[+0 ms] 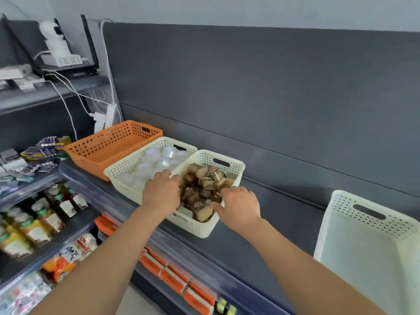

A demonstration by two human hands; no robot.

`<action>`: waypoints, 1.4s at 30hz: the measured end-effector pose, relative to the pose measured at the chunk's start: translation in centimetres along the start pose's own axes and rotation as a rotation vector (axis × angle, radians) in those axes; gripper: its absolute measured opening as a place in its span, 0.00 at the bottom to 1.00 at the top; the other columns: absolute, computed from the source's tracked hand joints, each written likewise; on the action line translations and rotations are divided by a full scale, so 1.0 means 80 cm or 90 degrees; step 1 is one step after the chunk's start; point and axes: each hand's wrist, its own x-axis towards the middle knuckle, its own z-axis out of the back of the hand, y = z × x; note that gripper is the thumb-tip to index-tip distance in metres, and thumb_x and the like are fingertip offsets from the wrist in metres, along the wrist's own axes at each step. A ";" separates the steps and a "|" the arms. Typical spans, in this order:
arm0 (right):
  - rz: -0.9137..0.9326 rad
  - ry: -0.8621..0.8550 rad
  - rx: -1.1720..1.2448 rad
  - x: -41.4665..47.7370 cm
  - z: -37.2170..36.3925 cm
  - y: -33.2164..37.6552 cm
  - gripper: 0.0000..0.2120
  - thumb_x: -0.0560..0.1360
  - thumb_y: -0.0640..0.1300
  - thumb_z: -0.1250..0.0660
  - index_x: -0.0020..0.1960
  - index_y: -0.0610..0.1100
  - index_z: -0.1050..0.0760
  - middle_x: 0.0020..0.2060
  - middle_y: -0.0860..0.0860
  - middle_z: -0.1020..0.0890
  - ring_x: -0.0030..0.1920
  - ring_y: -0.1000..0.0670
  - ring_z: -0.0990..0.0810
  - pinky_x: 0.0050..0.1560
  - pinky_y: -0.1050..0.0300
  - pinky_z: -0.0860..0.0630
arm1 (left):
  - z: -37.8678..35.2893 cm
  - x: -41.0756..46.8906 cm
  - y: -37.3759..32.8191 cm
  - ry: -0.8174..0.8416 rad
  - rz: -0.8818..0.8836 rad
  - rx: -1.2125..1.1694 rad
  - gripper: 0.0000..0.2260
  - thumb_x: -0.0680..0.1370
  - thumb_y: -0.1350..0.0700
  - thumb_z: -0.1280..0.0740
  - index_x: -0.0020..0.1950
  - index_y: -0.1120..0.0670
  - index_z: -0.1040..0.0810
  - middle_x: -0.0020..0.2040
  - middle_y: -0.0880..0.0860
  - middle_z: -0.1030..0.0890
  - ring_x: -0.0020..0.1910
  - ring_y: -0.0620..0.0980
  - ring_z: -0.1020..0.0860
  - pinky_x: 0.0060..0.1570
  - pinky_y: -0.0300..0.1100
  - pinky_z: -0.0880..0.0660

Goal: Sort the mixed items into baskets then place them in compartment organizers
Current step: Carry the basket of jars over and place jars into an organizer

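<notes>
A shop: stocked shelves point(75, 214) of bottled goods point(45, 220) and packaged snacks point(61, 267).

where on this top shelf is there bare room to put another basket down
The clearest bare patch is the dark shelf top between the basket of brown jars and the tilted white basket at far right. The orange basket looks empty inside. It is crowded where the three baskets sit side by side, with both hands, left and right, there.

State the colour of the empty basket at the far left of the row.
Orange basket, with a perforated dot pattern; the head view shows it.
</notes>
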 end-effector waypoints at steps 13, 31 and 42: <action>-0.197 -0.044 0.024 0.022 -0.015 -0.019 0.15 0.74 0.43 0.40 0.60 0.46 0.27 0.46 0.50 0.23 0.49 0.48 0.26 0.37 0.58 0.32 | -0.043 0.063 0.015 -0.033 -0.056 -0.021 0.11 0.78 0.56 0.39 0.59 0.53 0.24 0.57 0.52 0.25 0.56 0.53 0.29 0.52 0.45 0.31; -0.352 -0.175 0.232 -0.034 -0.009 -0.045 0.10 0.76 0.42 0.40 0.55 0.48 0.24 0.26 0.55 0.29 0.30 0.53 0.28 0.32 0.56 0.28 | -0.045 0.042 -0.036 0.031 -0.047 -0.439 0.19 0.82 0.55 0.43 0.74 0.52 0.36 0.59 0.54 0.20 0.54 0.53 0.21 0.50 0.49 0.23; -0.371 -0.334 0.240 -0.117 0.061 -0.070 0.12 0.75 0.41 0.37 0.56 0.51 0.23 0.21 0.55 0.31 0.25 0.53 0.32 0.28 0.59 0.33 | 0.042 0.008 -0.089 -0.028 -0.130 -0.490 0.20 0.82 0.55 0.43 0.75 0.51 0.35 0.58 0.54 0.19 0.52 0.55 0.22 0.50 0.51 0.24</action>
